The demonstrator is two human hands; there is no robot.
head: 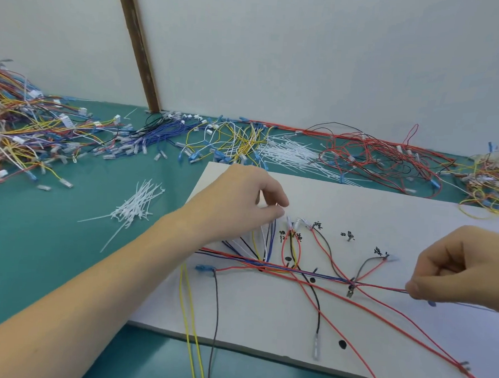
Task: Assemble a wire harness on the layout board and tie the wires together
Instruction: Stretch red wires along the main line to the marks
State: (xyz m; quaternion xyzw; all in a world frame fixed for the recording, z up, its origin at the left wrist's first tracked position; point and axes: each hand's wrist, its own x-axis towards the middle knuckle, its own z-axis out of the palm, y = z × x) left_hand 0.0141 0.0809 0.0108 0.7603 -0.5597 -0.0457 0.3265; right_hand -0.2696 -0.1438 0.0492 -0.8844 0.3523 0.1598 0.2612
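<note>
Left hand [239, 200] pinches wire ends at board's [385, 213] ten o'clock; right hand [458, 269] grips wire bundle [310, 274] at three o'clock.

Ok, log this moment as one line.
stage: routing wires | left hand: pinching wire ends at top of layout board | right hand: pulling bundle taut | ties: none visible

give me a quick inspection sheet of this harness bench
surface: green table mat, white layout board on it
job's things: routed wires on the board, handwritten labels
clutter: loose cable ties left of the board; wire piles along the back
hands: left hand pinching wire ends at the board's top; right hand pinching the bundle's right end
cables: yellow wires hang over the front edge
surroundings: white wall, brown post
</note>
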